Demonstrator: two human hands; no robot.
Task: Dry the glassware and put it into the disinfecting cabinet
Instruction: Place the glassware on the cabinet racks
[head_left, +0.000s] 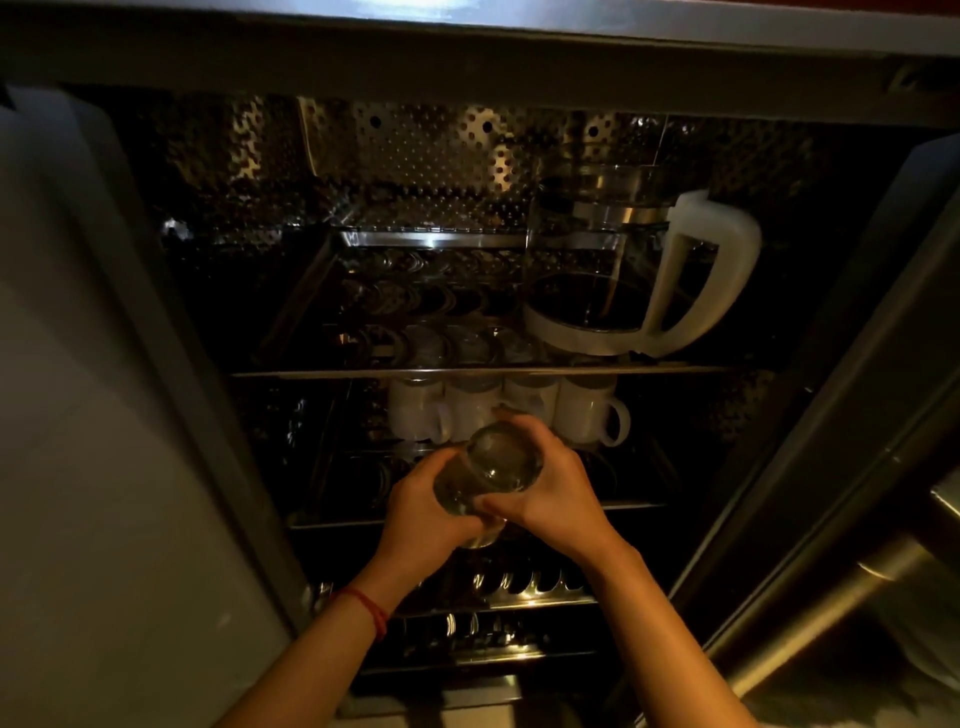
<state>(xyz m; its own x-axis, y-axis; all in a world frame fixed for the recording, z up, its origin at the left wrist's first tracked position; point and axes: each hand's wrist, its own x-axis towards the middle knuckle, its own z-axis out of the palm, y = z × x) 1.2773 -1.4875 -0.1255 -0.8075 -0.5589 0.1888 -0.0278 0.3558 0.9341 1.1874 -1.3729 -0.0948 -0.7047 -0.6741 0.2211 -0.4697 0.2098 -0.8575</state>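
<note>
I hold a clear drinking glass (496, 465) with both hands in front of the open disinfecting cabinet (441, 171). The glass is tipped with its base toward me. My left hand (423, 512) grips its lower side and wears a red string at the wrist. My right hand (550, 480) wraps its right side. The glass hovers over the front of the lower wire rack (613, 506), just before a row of white mugs (587, 413).
A glass jug with a white handle (696, 270) stands on the upper rack's right side, with rows of upturned glasses (431, 306) left of it. Open cabinet doors flank the opening at left (104, 415) and right (852, 415). A bottom rack (519, 587) lies below my wrists.
</note>
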